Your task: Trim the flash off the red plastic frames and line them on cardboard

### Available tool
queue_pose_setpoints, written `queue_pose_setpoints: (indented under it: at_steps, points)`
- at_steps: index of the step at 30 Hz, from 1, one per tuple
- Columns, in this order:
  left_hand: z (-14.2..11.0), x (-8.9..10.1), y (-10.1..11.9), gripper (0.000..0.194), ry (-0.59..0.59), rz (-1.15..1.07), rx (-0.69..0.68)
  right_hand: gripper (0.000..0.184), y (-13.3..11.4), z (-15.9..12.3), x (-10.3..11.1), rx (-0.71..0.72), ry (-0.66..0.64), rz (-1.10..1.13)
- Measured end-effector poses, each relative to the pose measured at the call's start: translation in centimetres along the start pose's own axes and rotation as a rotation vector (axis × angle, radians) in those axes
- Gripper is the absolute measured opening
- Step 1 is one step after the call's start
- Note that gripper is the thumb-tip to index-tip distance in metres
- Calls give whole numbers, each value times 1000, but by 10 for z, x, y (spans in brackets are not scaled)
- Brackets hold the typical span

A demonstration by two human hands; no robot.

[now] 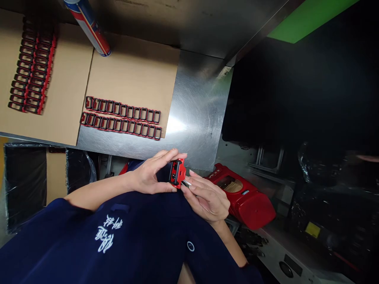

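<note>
Near the front of my body, my left hand (152,172) grips a small red plastic part with a black frame (177,173) between thumb and fingers. The part is tilted up, its black opening facing left. My right hand (207,196) is closed round a thin shiny metal tool (186,183), whose tip meets the right side of the red part. Most of that tool is hidden by the fingers, so its exact kind does not show. Two rows of similar red-and-black parts (130,113) lie on the cardboard (133,67) beyond my hands, at the table's near edge.
More such parts stand in two columns (32,75) on the left cardboard sheet (68,90). A blue, red and white spray can (91,29) is at the back. Bare metal table (198,106) shows at right. A red plastic housing (245,197) sits beside my right hand.
</note>
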State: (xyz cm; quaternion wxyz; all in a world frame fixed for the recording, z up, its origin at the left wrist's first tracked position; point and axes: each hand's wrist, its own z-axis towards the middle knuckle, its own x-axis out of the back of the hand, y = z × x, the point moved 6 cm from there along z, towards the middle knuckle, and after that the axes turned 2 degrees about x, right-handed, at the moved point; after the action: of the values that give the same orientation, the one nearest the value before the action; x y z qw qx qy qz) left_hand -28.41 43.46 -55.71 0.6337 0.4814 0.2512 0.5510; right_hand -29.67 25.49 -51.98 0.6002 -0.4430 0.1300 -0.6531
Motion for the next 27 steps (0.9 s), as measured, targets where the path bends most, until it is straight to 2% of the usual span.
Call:
queue_pose_setpoints:
  at_steps: [11,14,16,18,21,24,27]
  points:
    - [-2,1,-1,105,7,4,11,36,16,-16,5,-145,117,27]
    - [-4,0,-2,105,5,6,3,34,25,-23,5,-207,96,34]
    - [0,1,-13,97,-10,64,16,28,36,-32,2,-308,48,4]
    - [12,5,-39,79,-43,193,77,23,49,-44,-1,-434,13,-35]
    - [42,15,-103,53,-146,476,299,24,65,-59,-6,-561,20,-54]
    - [69,30,-166,48,-273,727,519,23,70,-65,-10,-580,42,-25]
    - [81,39,-198,43,-327,807,582,22,71,-66,-12,-578,64,-8]
